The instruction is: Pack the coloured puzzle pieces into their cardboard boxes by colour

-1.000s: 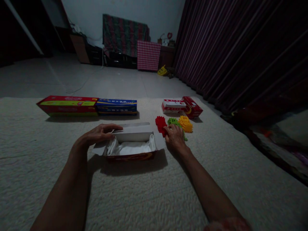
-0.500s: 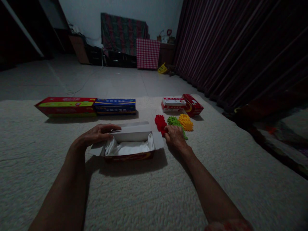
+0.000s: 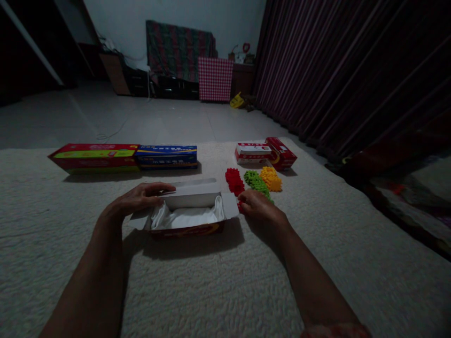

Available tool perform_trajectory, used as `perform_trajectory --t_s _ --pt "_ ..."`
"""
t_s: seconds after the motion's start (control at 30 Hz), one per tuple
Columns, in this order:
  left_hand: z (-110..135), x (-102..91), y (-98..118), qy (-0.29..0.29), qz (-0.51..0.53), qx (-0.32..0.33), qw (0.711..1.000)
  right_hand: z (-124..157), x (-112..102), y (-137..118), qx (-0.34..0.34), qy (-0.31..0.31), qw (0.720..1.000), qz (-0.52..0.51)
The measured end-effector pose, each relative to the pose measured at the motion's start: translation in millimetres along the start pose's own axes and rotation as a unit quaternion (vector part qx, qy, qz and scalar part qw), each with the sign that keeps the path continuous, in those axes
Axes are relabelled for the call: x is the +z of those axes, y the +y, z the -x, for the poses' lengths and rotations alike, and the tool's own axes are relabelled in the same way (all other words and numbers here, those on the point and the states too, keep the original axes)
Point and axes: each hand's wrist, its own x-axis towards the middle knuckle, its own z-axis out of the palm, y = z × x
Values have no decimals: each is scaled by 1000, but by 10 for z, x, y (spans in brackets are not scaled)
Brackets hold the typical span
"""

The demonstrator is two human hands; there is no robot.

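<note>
A big cream blanket (image 3: 211, 286) carries everything. It is soft and bumpy all over, and it ends at the far side, where the gray floor (image 3: 169, 122) starts.

At the back left, a long red box (image 3: 93, 157) lies flat. A blue box (image 3: 166, 156) lies right next to it, end to end. At the back right there are two small boxes that touch: a white and red box (image 3: 252, 154) and a red box (image 3: 282, 158).

Just in front of them lie three little heaps side by side: red pieces (image 3: 234, 180), green pieces (image 3: 256, 180) and yellow pieces (image 3: 271, 179).

Nearer, in the middle, sits an open box (image 3: 188, 229) with a white lining inside. Its flaps are spread out.
</note>
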Motion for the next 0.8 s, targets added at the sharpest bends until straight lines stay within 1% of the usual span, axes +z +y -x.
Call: perform_trajectory --t_s 0.1,0.13,0.23,0.3,0.4,0.53,0.8 --pt "-7 -10 -35 -5 13 3 1000 -52 22 37 7 17 999 -28" --pt "-8 -12 -45 -7 18 1 1000 -87 23 55 16 38 999 -27" --pt "-5 -8 -52 -8 25 -10 1000 -218 36 92 42 90 995 7" --pt "1 -1 -35 -5 26 -14 1000 -299 57 90 51 112 992 32" --pt "7 5 3 0 21 -12 1000 -376 85 48 55 111 990 67" --pt "10 -1 30 1 14 -9 1000 -404 79 -18 57 79 991 95" --pt "6 7 0 -9 23 -11 1000 -389 68 -13 61 86 991 85"
